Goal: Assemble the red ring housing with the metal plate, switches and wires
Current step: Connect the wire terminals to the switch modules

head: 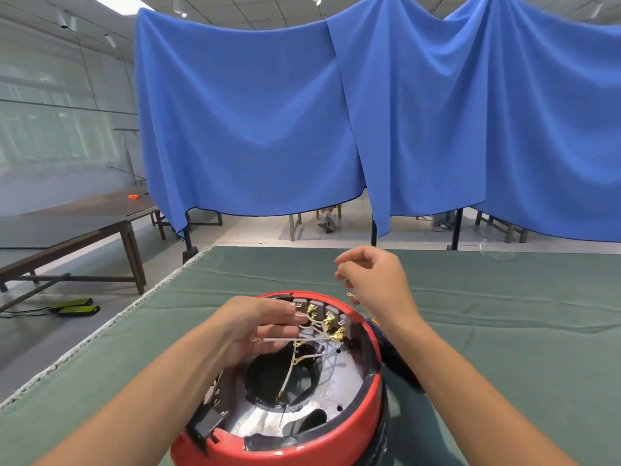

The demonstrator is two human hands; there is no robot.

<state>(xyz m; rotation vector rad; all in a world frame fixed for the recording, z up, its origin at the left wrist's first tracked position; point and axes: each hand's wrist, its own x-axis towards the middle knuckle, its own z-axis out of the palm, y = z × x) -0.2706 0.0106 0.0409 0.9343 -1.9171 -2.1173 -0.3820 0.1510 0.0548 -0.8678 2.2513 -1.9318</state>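
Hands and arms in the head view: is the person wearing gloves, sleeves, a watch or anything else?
Nothing is worn. The left hand and right hand are bare, no gloves. Both forearms are bare as far as the frame edge, with no sleeves, watch, rings, bands or markings visible.

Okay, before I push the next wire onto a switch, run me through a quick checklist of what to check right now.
1. Red housing resting steady on the green table cover: ok.
2. Left hand gripping a white wire inside the housing: ok.
3. Right hand ready: raised beyond the rim, fingers curled; whether it holds anything, cannot tell.
4. Switches seated along the far wall: ok.
5. Every brass terminal fully connected: cannot tell.
6. Loose wires cross the centre opening: not ok.
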